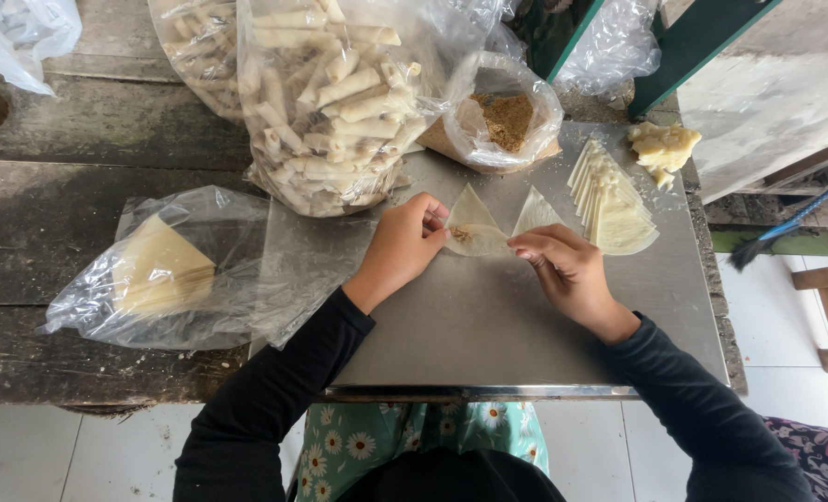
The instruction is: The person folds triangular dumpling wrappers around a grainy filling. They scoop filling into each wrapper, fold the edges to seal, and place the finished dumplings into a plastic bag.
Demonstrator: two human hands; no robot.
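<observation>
On a metal sheet (488, 325) lies a thin triangular pastry wrapper (471, 223) with a little brown filling on it. My left hand (400, 246) pinches its left edge and folds it over the filling. My right hand (563, 265) holds the folded wrapper's right end with its fingertips. A second triangular wrapper (535, 212) lies flat just above my right hand. A fanned stack of the same wrappers (614, 200) sits to the right of it.
A large clear bag of rolled pastries (335, 102) stands at the back. Beside it is an open bag of brown filling (507, 116). A lump of pale dough (663, 147) lies at the back right. A bag of wrappers (163, 270) rests on the wooden table (51, 223) at the left.
</observation>
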